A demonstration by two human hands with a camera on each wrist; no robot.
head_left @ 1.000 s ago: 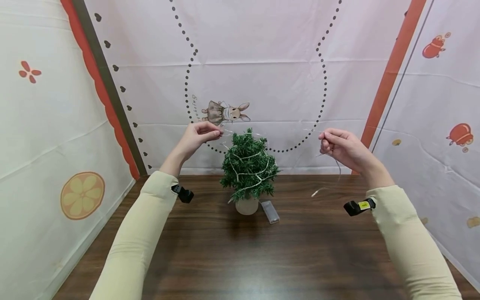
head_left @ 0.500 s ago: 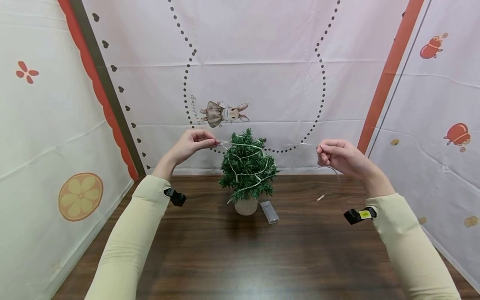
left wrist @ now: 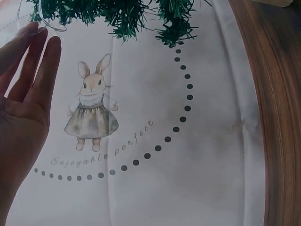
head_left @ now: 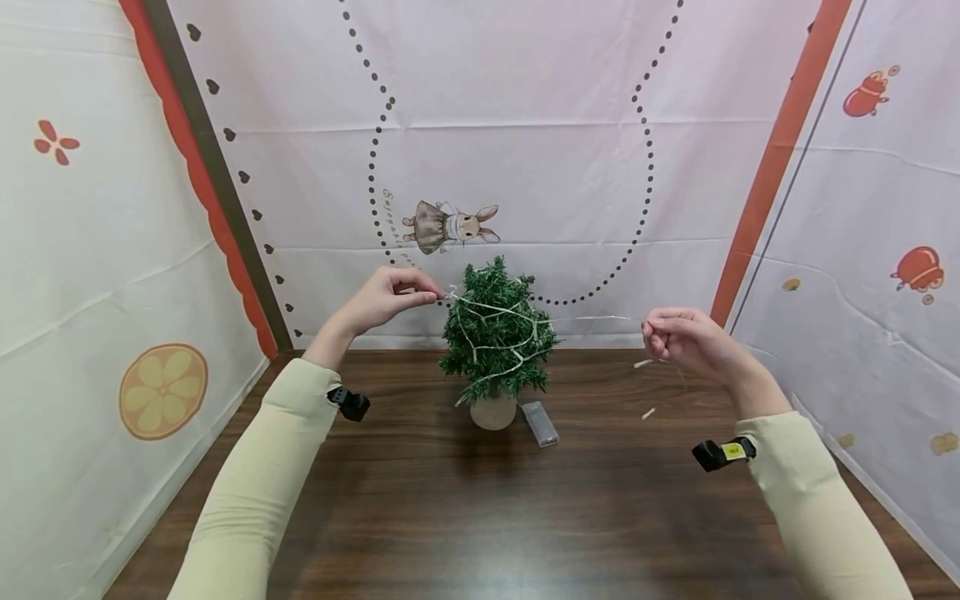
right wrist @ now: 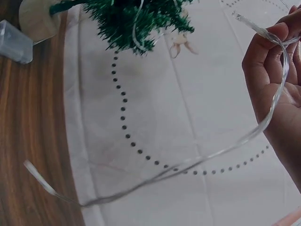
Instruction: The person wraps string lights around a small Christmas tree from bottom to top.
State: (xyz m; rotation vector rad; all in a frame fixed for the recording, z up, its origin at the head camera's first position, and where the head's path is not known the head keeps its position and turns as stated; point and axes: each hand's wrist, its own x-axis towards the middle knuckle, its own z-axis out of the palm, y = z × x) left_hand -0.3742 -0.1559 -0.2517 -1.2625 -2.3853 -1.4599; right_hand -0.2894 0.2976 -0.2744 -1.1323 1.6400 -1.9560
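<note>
A small green artificial Christmas tree (head_left: 498, 367) stands upright in a pale round pot (head_left: 492, 414). Clear string lights (head_left: 592, 317) wind around its branches. At the upper left of the tree, my left hand (head_left: 386, 298) pinches the strand between thumb and fingertips. My right hand (head_left: 692, 343), off to the right, grips the same strand with curled fingers, and a stretch runs nearly straight from it to the tree. In the right wrist view, the loose end of the string lights (right wrist: 275, 101) hangs below the right hand (right wrist: 277, 77).
A grey translucent battery box (head_left: 541, 424) lies on the brown wooden table (head_left: 480, 517), just right of the pot. Printed cloth (head_left: 517, 167) with a rabbit picture hangs behind the tree, and more cloth lines both sides.
Both hands have moved down, the right one farther. The strand between them, earlier level near the treetop, now slants across the upper front of the tree and down to the right.
</note>
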